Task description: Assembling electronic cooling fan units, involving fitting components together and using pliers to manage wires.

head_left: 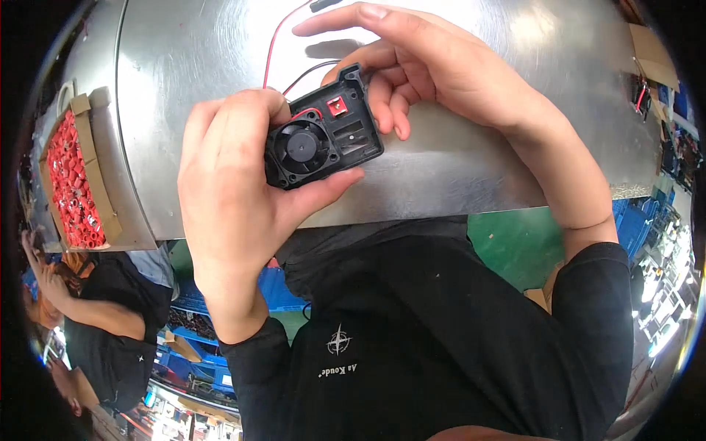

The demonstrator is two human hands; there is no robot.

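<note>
My left hand (pixel 229 173) grips a black plastic housing (pixel 359 153) by its left end, with the thumb along the near side and the fingers over the far side. Set into the housing is a small black cooling fan (pixel 301 145). Beside the fan sits a small red square part (pixel 337 106). A red wire (pixel 272 51) and a black wire (pixel 312 68) run from the far side. My right hand (pixel 434 66) is at the housing's right end, index finger and thumb stretched out. Its lower fingers are bent near the edge; whether they press on it I cannot tell.
A metal worktable (pixel 456 184) lies under my hands. At its left stands a cardboard box (pixel 103 187) filled with small red parts. A dark piece (pixel 323 4) is at the far edge of view. Another person (pixel 110 316) is at the lower left, near blue crates (pixel 213 367).
</note>
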